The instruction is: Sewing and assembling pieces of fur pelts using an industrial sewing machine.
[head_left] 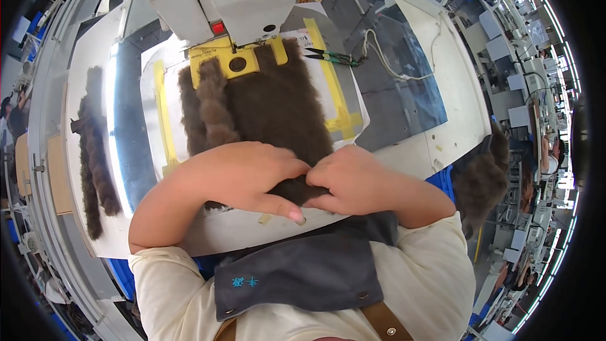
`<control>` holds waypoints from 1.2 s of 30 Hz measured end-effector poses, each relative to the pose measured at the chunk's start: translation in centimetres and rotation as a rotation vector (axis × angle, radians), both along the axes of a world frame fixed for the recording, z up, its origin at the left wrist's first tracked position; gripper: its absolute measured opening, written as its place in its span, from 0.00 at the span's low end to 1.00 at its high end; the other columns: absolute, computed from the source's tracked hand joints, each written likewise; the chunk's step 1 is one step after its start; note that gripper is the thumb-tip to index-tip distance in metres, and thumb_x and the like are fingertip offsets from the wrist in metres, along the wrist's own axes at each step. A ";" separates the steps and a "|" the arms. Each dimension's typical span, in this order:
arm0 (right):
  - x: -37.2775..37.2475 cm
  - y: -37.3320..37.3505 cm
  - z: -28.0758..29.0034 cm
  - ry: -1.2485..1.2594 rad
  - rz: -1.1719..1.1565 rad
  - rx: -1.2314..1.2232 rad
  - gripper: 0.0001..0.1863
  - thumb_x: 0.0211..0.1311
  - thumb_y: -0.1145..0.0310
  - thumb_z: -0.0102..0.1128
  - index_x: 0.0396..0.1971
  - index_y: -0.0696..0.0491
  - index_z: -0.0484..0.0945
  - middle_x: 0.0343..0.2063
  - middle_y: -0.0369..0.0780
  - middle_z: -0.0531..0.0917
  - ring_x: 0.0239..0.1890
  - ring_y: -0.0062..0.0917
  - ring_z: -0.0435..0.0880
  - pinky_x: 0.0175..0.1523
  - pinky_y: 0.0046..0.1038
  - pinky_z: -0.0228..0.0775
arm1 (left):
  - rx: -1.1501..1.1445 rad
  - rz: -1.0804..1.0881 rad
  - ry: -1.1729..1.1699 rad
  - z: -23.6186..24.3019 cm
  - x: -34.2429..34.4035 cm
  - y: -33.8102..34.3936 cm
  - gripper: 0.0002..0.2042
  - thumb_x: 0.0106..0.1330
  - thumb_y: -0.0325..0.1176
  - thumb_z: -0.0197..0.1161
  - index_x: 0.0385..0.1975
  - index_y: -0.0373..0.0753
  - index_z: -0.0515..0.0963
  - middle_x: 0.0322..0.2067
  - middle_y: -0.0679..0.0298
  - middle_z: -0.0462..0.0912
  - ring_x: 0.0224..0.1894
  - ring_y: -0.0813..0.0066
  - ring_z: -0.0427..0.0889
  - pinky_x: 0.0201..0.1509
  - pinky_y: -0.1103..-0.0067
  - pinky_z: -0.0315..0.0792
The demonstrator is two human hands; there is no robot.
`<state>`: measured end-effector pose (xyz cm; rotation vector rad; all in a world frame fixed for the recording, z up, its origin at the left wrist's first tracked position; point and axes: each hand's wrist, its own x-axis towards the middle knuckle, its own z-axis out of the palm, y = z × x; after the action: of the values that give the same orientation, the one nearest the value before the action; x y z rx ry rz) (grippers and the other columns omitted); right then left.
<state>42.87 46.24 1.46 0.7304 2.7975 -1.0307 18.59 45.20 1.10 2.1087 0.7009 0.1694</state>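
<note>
A dark brown fur piece [271, 101] lies on a white sheet under the sewing machine's yellow clamp plate [243, 68]. A narrow twisted fur strip [216, 110] runs down its left side, its top end beneath the plate. My left hand [252, 173] rests on the fur's near part, the thumb stretched out apart from the bent fingers. Beside it, my right hand [346, 178] has its fingers curled in on the fur's near edge, seemingly pinching it. The fingertips of both hands almost meet. My hands cover much of the near edge.
The white sewing machine head [246, 0] stands over the far side. Green-handled tweezers [333, 57] and a pale cord [391, 69] lie to the right. More fur strips [95, 158] lie at the left. Brown fur [483, 183] hangs by a blue bin [442, 182] at right.
</note>
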 end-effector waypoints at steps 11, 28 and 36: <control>1.4 2.0 1.6 0.236 -0.392 0.041 0.20 0.50 0.60 0.80 0.38 0.56 0.84 0.29 0.43 0.84 0.30 0.40 0.83 0.34 0.33 0.73 | 0.182 0.366 -0.101 -0.7 -0.5 -0.5 0.18 0.58 0.35 0.76 0.36 0.34 0.72 0.33 0.53 0.75 0.36 0.45 0.78 0.38 0.60 0.73; -0.3 0.9 0.3 0.778 -0.697 -0.726 0.28 0.45 0.83 0.81 0.50 0.59 0.82 0.48 0.40 0.85 0.46 0.23 0.84 0.49 0.27 0.76 | -0.035 0.524 -0.399 -1.1 -0.6 -0.6 0.14 0.65 0.32 0.72 0.48 0.35 0.83 0.34 0.52 0.86 0.34 0.55 0.87 0.40 0.73 0.79; -1.4 1.3 -1.2 0.916 -0.495 -0.270 0.21 0.46 0.81 0.81 0.43 0.59 0.86 0.37 0.38 0.84 0.39 0.22 0.83 0.44 0.23 0.74 | -0.112 0.491 -0.445 -1.3 -0.5 -0.7 0.12 0.65 0.29 0.72 0.46 0.34 0.83 0.32 0.56 0.87 0.33 0.64 0.86 0.40 0.75 0.79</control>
<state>41.51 47.54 0.27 1.1769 3.0705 -2.2735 18.10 44.49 -0.25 1.6740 0.9123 0.8205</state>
